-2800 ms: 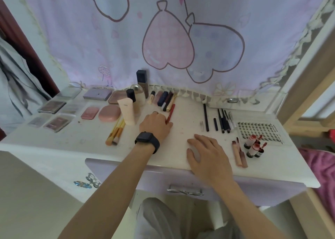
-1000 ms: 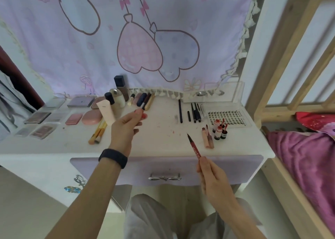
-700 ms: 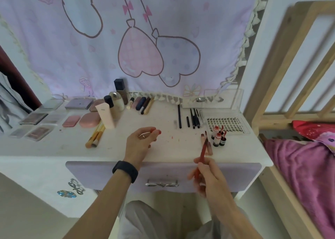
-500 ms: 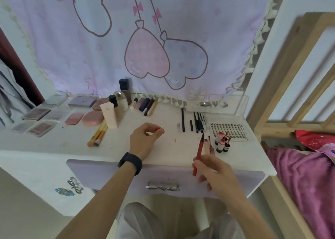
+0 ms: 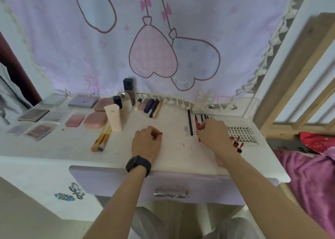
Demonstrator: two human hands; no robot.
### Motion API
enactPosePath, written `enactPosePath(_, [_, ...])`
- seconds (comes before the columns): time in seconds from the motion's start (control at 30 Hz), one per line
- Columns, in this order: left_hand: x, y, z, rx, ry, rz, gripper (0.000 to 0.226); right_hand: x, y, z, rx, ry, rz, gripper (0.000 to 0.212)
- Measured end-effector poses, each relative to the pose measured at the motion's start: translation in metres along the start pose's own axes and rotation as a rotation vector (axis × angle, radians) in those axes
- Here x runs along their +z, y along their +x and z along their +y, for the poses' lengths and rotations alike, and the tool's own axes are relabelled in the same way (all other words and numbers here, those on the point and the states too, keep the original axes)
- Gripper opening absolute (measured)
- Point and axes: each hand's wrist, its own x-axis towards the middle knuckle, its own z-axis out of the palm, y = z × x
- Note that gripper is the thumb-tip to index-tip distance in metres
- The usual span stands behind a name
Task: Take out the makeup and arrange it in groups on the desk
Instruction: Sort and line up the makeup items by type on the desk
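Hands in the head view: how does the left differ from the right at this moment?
The left hand pinches a small red piece; the right hand holds a red pencil beside a black pencil. The left wrist carries a black watch; the right wrist is bare. Both are over the white desk, fingers curled.

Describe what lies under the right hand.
A red pencil pokes out beneath the right hand, which pinches it. The short black pens and red lip tubes are mostly covered.
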Motion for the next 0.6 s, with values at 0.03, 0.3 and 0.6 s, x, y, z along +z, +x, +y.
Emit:
enactPosePath(0.03, [0.000,0.000,-0.001,-0.002,0.005,0.000,0.008,0.002,0.006,-0.002,0.014,-0.014,-0.002,0.017])
enactPosePath(0.3, [0.001,0.002,-0.001,-0.003,-0.007,-0.012,0.009,0.013,0.027,-0.009,0.043,-0.072,0.018,0.018])
enactPosePath(0.6, [0.002,0.005,-0.003,0.008,-0.017,-0.002,0.007,0.022,0.036,-0.008,0.021,-0.125,0.066,0.014])
